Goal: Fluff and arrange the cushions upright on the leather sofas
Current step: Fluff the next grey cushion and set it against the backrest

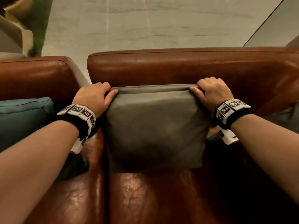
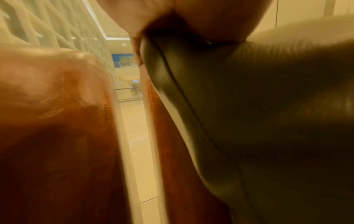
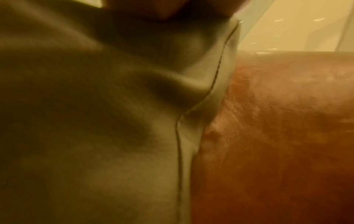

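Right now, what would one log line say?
left hand: grips grey cushion corner | right hand: grips other corner | cushion: upright against sofa

My grey cushion (image 1: 153, 126) stands upright against the backrest of the brown leather sofa (image 1: 186, 67), its top edge pulled taut; a teal cushion (image 1: 22, 118) sits at nine o'clock on the neighbouring leather sofa (image 1: 35, 75).
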Action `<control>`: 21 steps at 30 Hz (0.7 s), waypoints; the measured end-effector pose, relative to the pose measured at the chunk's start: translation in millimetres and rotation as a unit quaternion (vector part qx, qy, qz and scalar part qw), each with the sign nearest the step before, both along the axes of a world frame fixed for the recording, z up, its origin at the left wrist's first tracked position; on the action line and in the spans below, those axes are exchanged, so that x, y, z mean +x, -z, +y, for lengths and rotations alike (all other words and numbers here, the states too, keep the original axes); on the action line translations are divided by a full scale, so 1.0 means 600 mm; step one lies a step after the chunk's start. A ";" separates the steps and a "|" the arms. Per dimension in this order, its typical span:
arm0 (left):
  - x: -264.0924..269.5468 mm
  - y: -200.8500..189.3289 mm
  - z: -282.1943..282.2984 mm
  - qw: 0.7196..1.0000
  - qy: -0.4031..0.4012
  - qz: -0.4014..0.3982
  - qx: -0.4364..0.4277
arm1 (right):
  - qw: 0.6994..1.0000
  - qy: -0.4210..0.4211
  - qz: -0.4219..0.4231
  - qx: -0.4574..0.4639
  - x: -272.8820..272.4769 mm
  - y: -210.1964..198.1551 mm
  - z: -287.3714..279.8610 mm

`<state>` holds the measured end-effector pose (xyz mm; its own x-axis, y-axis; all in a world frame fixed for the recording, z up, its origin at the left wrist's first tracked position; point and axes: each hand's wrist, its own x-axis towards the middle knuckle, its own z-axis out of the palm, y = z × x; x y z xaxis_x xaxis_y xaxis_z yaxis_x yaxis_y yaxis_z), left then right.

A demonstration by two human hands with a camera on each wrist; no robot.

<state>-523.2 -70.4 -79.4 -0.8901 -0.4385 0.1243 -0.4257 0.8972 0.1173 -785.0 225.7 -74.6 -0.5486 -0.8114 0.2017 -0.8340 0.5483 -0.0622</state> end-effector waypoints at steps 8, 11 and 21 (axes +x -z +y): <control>0.074 0.058 0.078 0.761 -0.388 0.224 0.468 | 0.646 0.430 -0.535 -0.333 0.056 0.097 0.074; 0.066 0.072 0.092 0.750 -0.415 0.260 0.444 | 0.734 0.400 -0.424 -0.348 0.077 0.103 0.062; 0.095 0.157 0.104 0.620 -0.492 0.310 0.527 | 0.661 0.446 -0.493 -0.349 0.102 0.108 0.086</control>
<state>-466.0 -8.0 -173.7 -0.0518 -0.8600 -0.5077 -0.2865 -0.4742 0.8325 -723.6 277.5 -139.2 -0.8897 0.0259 -0.4558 0.4358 0.3454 -0.8311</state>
